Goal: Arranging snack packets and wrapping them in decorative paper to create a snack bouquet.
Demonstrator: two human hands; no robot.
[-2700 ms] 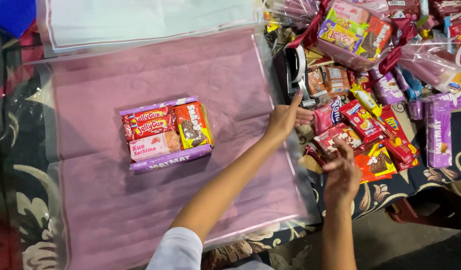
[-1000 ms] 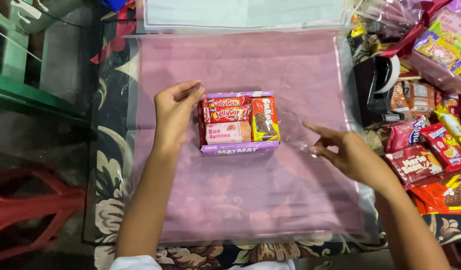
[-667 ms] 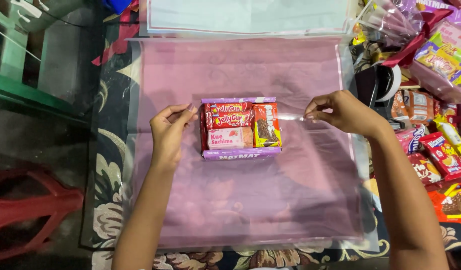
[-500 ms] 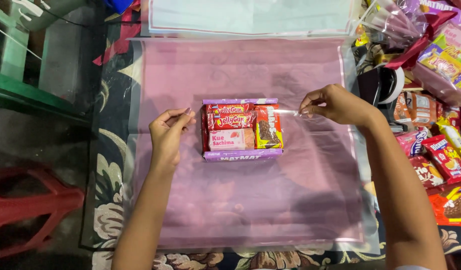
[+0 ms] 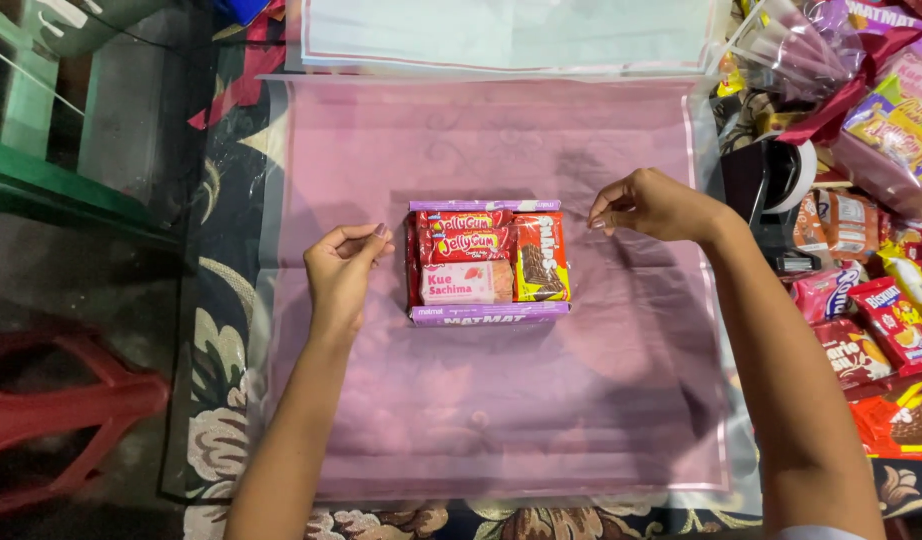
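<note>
Purple tray (image 5: 488,315) full of snack packets (image 5: 486,258), left hand (image 5: 343,272) fingers loosely curled beside it, right hand (image 5: 653,204) fingers pinched together.

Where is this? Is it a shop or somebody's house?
Probably a home floor used for wrapping gift parcels: a patterned carpet, a pink wrapping sheet under a snack box, and piled snack packets.

Reaching forward with both bare forearms, well apart. Curling the left hand (image 5: 343,272) loosely, fingers (image 5: 366,238) bent inward, thumb toward the right. Holding the right hand (image 5: 653,205) farther forward, knuckles up, pinching fingertips (image 5: 599,218) together.
</note>
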